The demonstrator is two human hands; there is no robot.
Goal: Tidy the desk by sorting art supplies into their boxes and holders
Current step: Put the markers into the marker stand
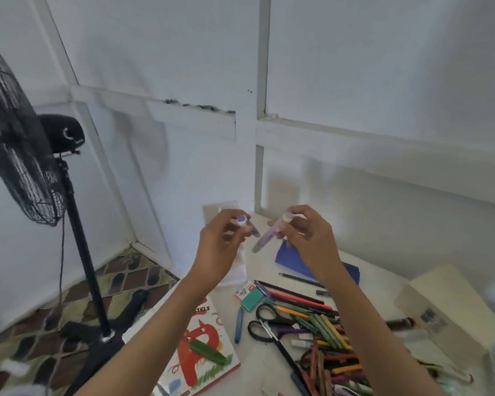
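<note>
Pastel box [200,347] lid reads only "TELS".

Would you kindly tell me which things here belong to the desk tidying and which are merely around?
Part of the job:
- purple marker in the right hand
- its cap in the left hand
- pile of crayons and pencils
- scissors
- pastels box

Just lying about:
- standing fan
- blue folder
</note>
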